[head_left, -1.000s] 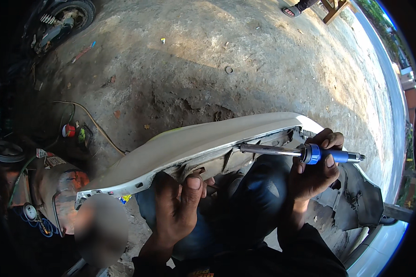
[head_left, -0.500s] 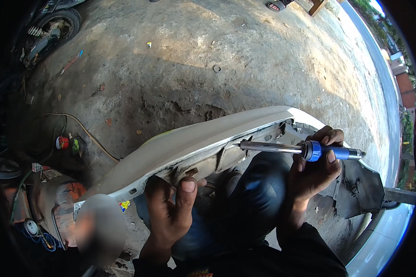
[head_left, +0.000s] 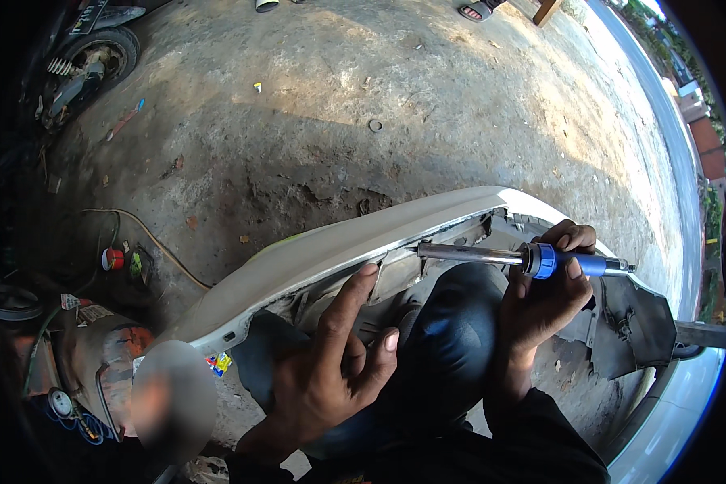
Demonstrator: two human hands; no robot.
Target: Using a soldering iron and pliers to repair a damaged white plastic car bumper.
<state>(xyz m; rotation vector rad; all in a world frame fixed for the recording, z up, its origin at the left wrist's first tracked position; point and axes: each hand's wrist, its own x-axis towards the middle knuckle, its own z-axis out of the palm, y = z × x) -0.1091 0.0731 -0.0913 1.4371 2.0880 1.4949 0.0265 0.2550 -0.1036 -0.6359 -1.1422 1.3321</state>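
My right hand (head_left: pixel 548 298) grips the blue handle of a metal-shafted tool (head_left: pixel 468 253), like a soldering iron, held sideways with its tip at the inner edge of a long, pale plastic vehicle panel (head_left: pixel 339 238). My left hand (head_left: pixel 339 363) is open below the panel, thumb and index finger apart, the index fingertip at the inner edge just left of the tool's tip. The panel lies across my bent knees (head_left: pixel 460 331). A dark, torn section (head_left: pixel 629 323) of plastic is at the right.
A tank with a gauge (head_left: pixel 109 367), hoses (head_left: pixel 153 234) and a small red can (head_left: pixel 113 258) stand left. A motorbike wheel (head_left: pixel 105 60) is top left. A person's sandaled foot (head_left: pixel 476 11) and a wooden leg (head_left: pixel 544 12) are at the top. A white car body (head_left: pixel 669 411) curves lower right.
My left hand has let go of the panel's underside, opened and moved up and right, index finger raised toward the tool's tip. The tool stays at the edge; the view has shifted slightly.
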